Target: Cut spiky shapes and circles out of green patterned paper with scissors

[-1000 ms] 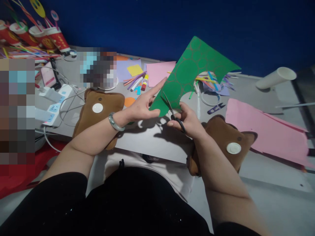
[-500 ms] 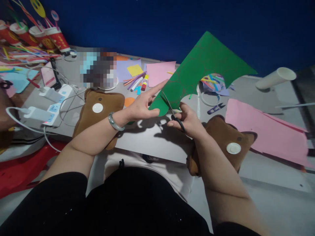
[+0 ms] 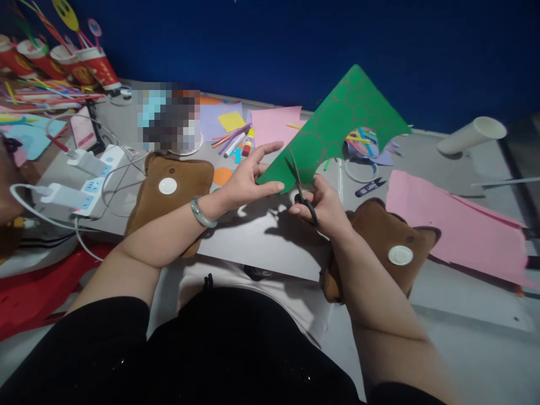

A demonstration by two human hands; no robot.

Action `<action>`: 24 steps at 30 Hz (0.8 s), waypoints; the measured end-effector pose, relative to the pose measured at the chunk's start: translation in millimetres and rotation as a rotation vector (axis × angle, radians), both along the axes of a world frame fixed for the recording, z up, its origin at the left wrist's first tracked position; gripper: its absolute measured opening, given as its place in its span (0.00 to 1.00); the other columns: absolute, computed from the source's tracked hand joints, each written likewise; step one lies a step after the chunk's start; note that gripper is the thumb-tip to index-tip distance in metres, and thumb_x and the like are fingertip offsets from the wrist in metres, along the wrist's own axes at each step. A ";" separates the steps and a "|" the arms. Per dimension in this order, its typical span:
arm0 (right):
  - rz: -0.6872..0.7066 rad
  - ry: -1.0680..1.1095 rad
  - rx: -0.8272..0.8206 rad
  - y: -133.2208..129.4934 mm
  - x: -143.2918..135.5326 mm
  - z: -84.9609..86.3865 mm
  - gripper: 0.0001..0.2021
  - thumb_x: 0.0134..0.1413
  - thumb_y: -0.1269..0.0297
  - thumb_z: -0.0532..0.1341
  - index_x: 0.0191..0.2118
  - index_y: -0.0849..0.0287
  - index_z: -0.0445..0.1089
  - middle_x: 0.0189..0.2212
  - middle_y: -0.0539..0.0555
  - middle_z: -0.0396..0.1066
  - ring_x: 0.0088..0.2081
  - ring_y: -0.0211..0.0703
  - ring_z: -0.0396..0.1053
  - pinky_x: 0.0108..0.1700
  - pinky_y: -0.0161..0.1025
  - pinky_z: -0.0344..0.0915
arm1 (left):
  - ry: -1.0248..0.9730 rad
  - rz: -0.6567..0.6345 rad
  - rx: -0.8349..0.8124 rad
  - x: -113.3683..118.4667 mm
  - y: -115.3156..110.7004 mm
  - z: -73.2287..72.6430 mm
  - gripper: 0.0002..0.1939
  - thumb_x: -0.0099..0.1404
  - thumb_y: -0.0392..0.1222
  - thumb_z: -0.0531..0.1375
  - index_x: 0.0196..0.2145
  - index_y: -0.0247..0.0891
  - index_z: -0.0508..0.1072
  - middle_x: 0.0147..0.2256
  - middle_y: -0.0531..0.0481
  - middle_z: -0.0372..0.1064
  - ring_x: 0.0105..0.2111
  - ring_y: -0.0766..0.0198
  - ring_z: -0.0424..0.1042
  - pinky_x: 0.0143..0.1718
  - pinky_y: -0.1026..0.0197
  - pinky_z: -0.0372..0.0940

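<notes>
My left hand (image 3: 248,180) pinches the lower left corner of a green paper sheet (image 3: 335,121) between thumb and fingers. Curved outlines are drawn across the sheet, and its lower right edge is cut in scallops. In my right hand (image 3: 323,205) is a pair of black-handled scissors (image 3: 300,188), its blades across the paper near my left fingertips. The paper is held up at a slant above the table. A shadow of my hands falls on the white tabletop (image 3: 253,242) below.
Two brown cushions (image 3: 177,180) lie under my forearms. Behind are markers, a glue stick (image 3: 248,142) and coloured paper. To the right are purple snips (image 3: 369,187), a tape roll (image 3: 360,169), pink paper (image 3: 455,225) and a white tube (image 3: 472,135). A power strip (image 3: 101,177) with cables lies left.
The green sheet has tilted, its far right corner moving left and its top corner dropping. The scissors have shifted slightly right, and their blades look more upright.
</notes>
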State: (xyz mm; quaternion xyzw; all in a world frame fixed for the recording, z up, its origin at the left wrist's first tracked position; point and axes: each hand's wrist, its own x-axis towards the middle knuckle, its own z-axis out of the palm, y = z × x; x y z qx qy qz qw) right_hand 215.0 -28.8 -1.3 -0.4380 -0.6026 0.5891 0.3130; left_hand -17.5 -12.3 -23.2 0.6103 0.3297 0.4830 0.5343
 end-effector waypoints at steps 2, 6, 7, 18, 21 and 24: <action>-0.009 0.015 -0.005 -0.9 -1.6 -1.0 0.48 0.29 0.35 0.83 0.50 0.51 0.58 0.16 0.35 0.56 0.17 0.33 0.51 0.21 0.34 0.47 | -0.020 -0.015 -0.058 3.8 -0.7 1.9 0.41 0.56 0.62 0.77 0.59 0.42 0.70 0.31 0.53 0.73 0.29 0.62 0.77 0.33 0.59 0.73; 0.005 0.036 -0.030 -1.3 -4.3 -1.5 0.47 0.29 0.36 0.83 0.48 0.50 0.57 0.16 0.36 0.60 0.17 0.34 0.53 0.21 0.34 0.50 | -0.048 -0.024 -0.099 8.6 -2.9 10.7 0.32 0.56 0.65 0.76 0.42 0.37 0.72 0.33 0.51 0.74 0.30 0.65 0.75 0.32 0.60 0.74; 0.003 0.034 -0.033 -1.2 -4.7 -1.5 0.47 0.29 0.37 0.83 0.47 0.50 0.57 0.16 0.36 0.59 0.17 0.34 0.53 0.21 0.34 0.50 | -0.049 -0.019 -0.093 8.9 -3.5 12.7 0.31 0.57 0.65 0.76 0.39 0.37 0.72 0.33 0.51 0.74 0.30 0.65 0.76 0.31 0.61 0.74; 0.050 -0.057 -0.031 1.5 -6.2 4.1 0.47 0.30 0.41 0.84 0.48 0.51 0.55 0.16 0.37 0.61 0.19 0.34 0.54 0.22 0.34 0.47 | 0.052 -0.010 -0.063 2.8 -4.1 16.9 0.26 0.59 0.62 0.75 0.32 0.37 0.73 0.27 0.52 0.73 0.24 0.66 0.72 0.26 0.60 0.72; 0.067 -0.090 -0.014 2.3 -6.2 3.6 0.46 0.31 0.40 0.84 0.45 0.51 0.54 0.16 0.39 0.62 0.20 0.35 0.54 0.22 0.35 0.45 | 0.067 -0.038 -0.088 2.1 -5.3 21.4 0.23 0.59 0.56 0.76 0.31 0.37 0.72 0.26 0.53 0.71 0.22 0.67 0.72 0.24 0.62 0.69; 0.083 -0.098 -0.017 3.0 -5.5 2.1 0.45 0.33 0.39 0.83 0.46 0.51 0.54 0.17 0.40 0.63 0.20 0.35 0.54 0.22 0.34 0.44 | 0.084 -0.058 -0.116 2.0 -6.8 25.8 0.19 0.59 0.50 0.75 0.30 0.36 0.72 0.25 0.54 0.71 0.22 0.68 0.71 0.24 0.64 0.66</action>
